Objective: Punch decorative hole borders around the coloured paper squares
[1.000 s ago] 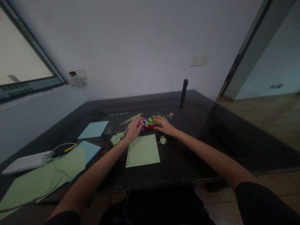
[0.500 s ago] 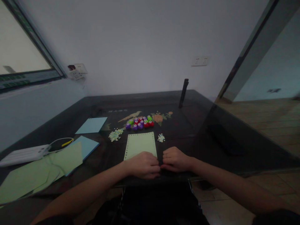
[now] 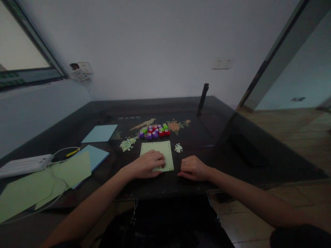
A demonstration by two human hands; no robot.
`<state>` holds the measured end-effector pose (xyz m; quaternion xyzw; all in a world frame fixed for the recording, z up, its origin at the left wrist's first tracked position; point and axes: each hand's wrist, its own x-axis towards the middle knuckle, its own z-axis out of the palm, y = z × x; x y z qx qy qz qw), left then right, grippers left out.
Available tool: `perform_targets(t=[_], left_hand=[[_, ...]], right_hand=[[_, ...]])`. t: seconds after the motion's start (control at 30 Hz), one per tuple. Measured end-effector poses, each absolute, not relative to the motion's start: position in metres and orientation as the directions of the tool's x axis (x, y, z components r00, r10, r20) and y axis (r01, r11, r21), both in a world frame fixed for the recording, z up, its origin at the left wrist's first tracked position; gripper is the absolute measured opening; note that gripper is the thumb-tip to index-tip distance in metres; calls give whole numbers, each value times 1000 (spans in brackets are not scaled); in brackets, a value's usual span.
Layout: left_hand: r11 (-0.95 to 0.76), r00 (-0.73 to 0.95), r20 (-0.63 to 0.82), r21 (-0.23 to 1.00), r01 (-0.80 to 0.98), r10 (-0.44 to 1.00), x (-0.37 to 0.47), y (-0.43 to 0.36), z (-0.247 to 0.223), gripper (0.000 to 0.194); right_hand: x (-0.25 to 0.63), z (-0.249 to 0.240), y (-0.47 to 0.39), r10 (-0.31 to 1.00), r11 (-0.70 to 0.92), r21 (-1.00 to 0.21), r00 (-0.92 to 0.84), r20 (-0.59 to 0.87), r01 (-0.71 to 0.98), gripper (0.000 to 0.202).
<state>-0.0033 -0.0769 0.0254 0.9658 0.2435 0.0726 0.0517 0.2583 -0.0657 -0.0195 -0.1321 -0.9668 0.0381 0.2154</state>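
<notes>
My left hand [image 3: 150,163] lies over the lower left of a pale green sheet of paper [image 3: 164,150], fingers loosely bent and thumb apart, holding nothing that shows. Small punched holes run along the sheet's edges. To the right of the sheet, my right hand [image 3: 194,168] rests on the dark table, its fingers curled in and nothing visible in them; a ring is on one finger. Behind the sheet stands a cluster of small purple, green and red pieces [image 3: 154,132] with white round tops. Tiny paper cutouts [image 3: 127,144] are heaped at the left, and a smaller heap [image 3: 178,148] lies at the right.
Blue paper [image 3: 100,133] and more green sheets [image 3: 28,187] lie at the left, beside a white power strip [image 3: 24,166] with a cable. A black upright stick-like object [image 3: 202,100] stands at the back right. A dark flat object [image 3: 247,150] lies on the right.
My hands have moved apart. The left has shifted left and up onto the green sheet, its fingers loosening; the right has moved slightly up and right. The camera view has tilted slightly.
</notes>
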Motion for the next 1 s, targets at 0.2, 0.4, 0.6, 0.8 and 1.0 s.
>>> perform_targets(t=[0.2,0.4,0.6,0.8,1.0], left_hand=[[-867,861,116,134,480,495,-6,-71,26,13],[-864,858,113,117,490,501,-8,-66,24,12],[-859,851,122,94,503,512,-10,-64,23,13],[-866,852,168,160,474,497,0,-74,26,8],[-942,926,181,121,314,332,29,-97,4,22]], right_hand=[[257,-18,-66,277,961,-123,-873,401,248,35],[256,-17,-66,264,964,-98,-867,422,245,35],[257,-16,-66,261,965,-91,-866,426,246,35],[256,-17,-66,271,961,-68,-864,425,268,37],[256,-23,-65,258,962,-23,-873,414,274,35]])
